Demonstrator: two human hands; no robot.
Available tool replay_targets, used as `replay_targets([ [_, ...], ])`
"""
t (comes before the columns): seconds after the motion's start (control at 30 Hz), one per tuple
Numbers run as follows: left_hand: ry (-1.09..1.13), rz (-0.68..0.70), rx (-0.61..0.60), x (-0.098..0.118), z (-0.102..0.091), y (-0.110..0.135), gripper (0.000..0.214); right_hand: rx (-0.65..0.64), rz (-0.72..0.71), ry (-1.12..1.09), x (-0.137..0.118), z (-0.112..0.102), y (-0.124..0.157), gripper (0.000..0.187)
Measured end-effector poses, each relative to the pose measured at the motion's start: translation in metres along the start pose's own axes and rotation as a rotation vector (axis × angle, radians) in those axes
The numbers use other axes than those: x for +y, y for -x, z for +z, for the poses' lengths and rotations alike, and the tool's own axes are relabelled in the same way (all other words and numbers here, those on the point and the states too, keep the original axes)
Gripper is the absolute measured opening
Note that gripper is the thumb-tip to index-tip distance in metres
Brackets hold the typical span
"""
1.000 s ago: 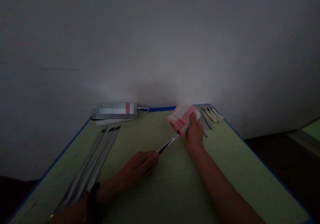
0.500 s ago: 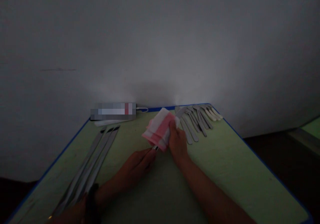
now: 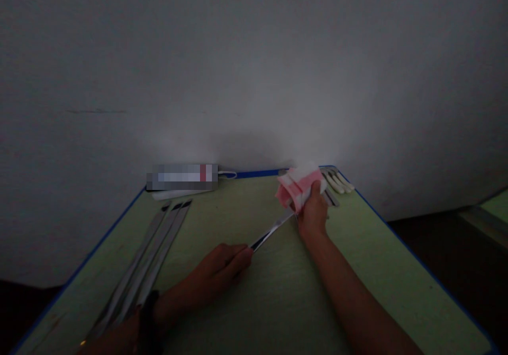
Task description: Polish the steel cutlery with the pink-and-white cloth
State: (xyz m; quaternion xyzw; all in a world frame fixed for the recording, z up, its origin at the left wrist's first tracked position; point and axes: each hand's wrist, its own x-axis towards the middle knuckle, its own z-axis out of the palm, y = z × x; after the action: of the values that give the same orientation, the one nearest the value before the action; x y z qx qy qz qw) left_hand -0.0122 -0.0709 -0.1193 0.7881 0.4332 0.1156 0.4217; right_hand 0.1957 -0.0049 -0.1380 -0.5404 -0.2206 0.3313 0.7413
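Observation:
My left hand is closed round the near end of a long shiny metal table knife, held slanting up and to the right above the table. The knife's far end is hidden in a folded pink-and-white cloth. My right hand grips this cloth from the right side, thumb on top. Below and behind the cloth lies metal cutlery, mostly covered from view. Left of my left hand, several long metal knives with dark-looking tips lie side by side.
White-handled cutlery lies at the back right of the pale green table, which has a blue edge. A blurred-out box or device with a white cord stands at the back left, against the grey wall.
My right hand and the cloth have moved right and away along the knife, baring a long stretch of metal. My left hand has shifted only slightly, keeping its grip.

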Motion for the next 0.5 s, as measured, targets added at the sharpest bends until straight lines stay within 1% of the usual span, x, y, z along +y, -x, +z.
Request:
replay_targets([
  [0.07, 0.013, 0.012, 0.015, 0.0, 0.001, -0.001, 0.043, -0.051, -0.023, 0.143, 0.001, 0.005, 0.018, 0.056],
  [0.13, 0.043, 0.02, 0.04, 0.0, 0.002, -0.003, 0.041, -0.161, -0.032, 0.285, 0.0, 0.011, 0.04, 0.058],
  [0.17, 0.056, 0.023, 0.062, -0.001, 0.002, -0.004, 0.04, -0.207, -0.034, 0.318, 0.0, 0.013, 0.051, 0.058],
  [0.23, 0.066, 0.03, 0.108, -0.003, 0.003, -0.007, 0.038, -0.319, -0.012, 0.305, 0.0, 0.018, 0.07, 0.057],
  [0.3, 0.056, 0.045, 0.144, -0.006, 0.004, -0.009, 0.036, -0.374, 0.013, 0.298, 0.001, 0.022, 0.081, 0.054],
  [0.4, 0.041, 0.057, 0.135, -0.008, 0.004, -0.01, 0.034, -0.39, 0.058, 0.293, 0.003, 0.023, 0.08, 0.052],
  [0.5, 0.043, 0.044, 0.108, -0.006, 0.004, -0.008, 0.037, -0.327, 0.071, 0.184, 0.007, 0.021, 0.061, 0.052],
])
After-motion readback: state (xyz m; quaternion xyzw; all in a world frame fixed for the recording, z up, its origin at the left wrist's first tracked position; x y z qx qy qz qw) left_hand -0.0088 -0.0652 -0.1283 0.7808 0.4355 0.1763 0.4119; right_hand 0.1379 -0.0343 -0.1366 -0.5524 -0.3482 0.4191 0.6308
